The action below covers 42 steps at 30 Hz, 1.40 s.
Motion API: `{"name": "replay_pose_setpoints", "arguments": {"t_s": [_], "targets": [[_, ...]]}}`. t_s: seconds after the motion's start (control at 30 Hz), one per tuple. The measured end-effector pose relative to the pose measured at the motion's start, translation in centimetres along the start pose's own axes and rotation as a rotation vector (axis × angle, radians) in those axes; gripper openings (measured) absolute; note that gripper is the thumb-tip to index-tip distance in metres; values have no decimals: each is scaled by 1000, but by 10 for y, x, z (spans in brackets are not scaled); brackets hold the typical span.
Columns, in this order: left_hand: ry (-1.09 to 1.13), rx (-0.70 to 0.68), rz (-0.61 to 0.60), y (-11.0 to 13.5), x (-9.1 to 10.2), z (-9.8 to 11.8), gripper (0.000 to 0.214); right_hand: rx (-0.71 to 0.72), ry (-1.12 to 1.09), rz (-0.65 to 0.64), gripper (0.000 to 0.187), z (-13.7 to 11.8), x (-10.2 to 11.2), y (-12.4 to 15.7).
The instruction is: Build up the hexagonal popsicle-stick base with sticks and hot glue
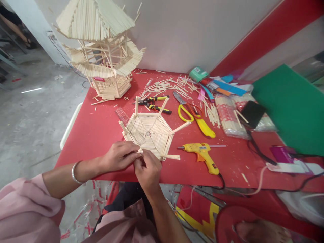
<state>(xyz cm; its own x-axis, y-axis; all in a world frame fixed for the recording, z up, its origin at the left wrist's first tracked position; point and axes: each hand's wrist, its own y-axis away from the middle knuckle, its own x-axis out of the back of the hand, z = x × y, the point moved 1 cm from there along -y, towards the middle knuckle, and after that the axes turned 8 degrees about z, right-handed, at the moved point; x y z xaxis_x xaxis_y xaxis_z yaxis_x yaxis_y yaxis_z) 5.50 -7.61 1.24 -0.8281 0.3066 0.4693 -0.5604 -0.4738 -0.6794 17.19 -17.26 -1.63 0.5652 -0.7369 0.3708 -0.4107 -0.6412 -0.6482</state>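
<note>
At the table's near edge, my left hand [123, 156] and my right hand [148, 168] meet, fingers closed on a small bundle of wooden sticks [140, 151]. Only the pale end of this bundle shows between the fingertips; the rest is hidden. Just beyond lies a flat six-sided base [162, 136] of sticks laid in rings, with stick posts rising from its corners. My hands cover its near corner, so I cannot tell whether the bundle touches it. A yellow glue gun [202, 150] with a glue stick in its back lies to the right.
A tiered stick pavilion [101, 64] stands at the back left. Behind the base are pliers [158, 104], scissors [186, 113], a clear ruler [122, 115] and loose sticks [162, 87]. Packed sticks [230, 116], a dark phone-like slab [252, 114] and cables lie right.
</note>
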Motion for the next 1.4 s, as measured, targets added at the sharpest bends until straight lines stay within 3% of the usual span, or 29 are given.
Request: {"name": "replay_pose_setpoints", "arguments": {"t_s": [1.4], "targets": [[22,8,6,0,0,0,13,7,19,-7,19,1,0,1]]}}
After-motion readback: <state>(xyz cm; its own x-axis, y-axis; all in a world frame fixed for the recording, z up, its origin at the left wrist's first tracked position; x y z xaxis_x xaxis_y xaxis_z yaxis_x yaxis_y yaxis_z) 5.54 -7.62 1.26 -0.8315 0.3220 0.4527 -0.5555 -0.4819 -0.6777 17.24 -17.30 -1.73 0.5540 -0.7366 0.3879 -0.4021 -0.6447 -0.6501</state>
